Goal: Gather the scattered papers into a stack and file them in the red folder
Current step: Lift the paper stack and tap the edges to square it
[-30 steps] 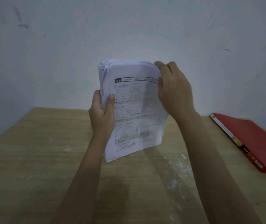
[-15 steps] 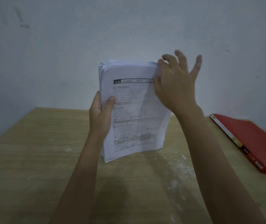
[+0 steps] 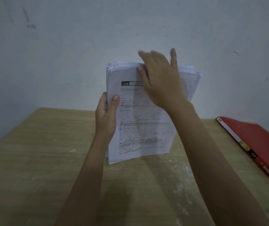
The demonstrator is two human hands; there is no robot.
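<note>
A thick stack of white printed papers stands upright on its lower edge on the wooden table. My left hand grips the stack's left edge, thumb on the front sheet. My right hand lies flat against the stack's top edge, fingers spread and blurred, thumb on the front page. Some rear sheets stick out to the right behind my right hand. The red folder lies shut on the table at the far right, apart from both hands.
A pale plaster wall rises directly behind the table. White smudges mark the tabletop in front of the stack. The table's left edge runs diagonally at the left.
My right hand left its hold on the stack's top right corner, opened, and moved left across the top edge. The left hand kept its grip and the stack stayed standing.
</note>
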